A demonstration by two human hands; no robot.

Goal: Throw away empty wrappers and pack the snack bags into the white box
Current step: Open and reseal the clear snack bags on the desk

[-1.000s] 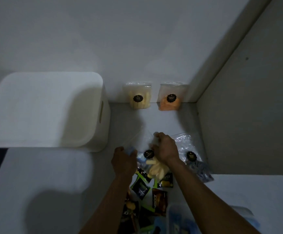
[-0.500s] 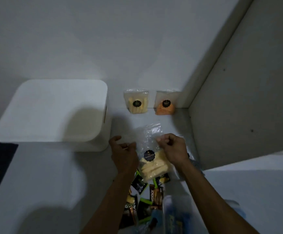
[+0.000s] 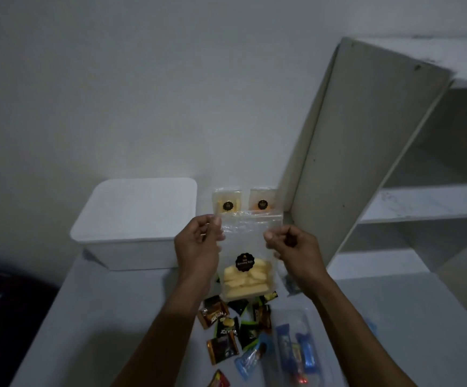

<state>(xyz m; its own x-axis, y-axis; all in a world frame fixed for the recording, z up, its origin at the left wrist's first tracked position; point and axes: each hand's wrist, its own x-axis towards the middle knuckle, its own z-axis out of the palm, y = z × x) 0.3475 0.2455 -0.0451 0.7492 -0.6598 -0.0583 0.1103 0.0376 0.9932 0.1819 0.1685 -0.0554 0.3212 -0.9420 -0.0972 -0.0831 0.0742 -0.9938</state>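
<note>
I hold a clear snack bag (image 3: 244, 277) of pale yellow sticks with a round black label upright above the table. My left hand (image 3: 198, 247) pinches its upper left edge and my right hand (image 3: 296, 247) pinches its upper right edge. The white box (image 3: 134, 219) stands closed with its lid on, just left of my left hand. Two more clear snack bags lean against the back wall: a yellow-filled bag (image 3: 227, 203) and an orange-filled bag (image 3: 263, 202), partly hidden behind the held bag.
Several small dark and brown wrappers (image 3: 226, 328) lie on the table below the held bag. A clear tray with blue packets (image 3: 296, 350) sits at the lower right. A crumpled clear wrapper (image 3: 290, 283) lies under my right wrist. A shelf unit (image 3: 366, 152) rises on the right.
Both hands have lifted the yellow-stick bag off the table and now hold it upright by its top edge. The camera has tilted up, showing more wall and shelving.
</note>
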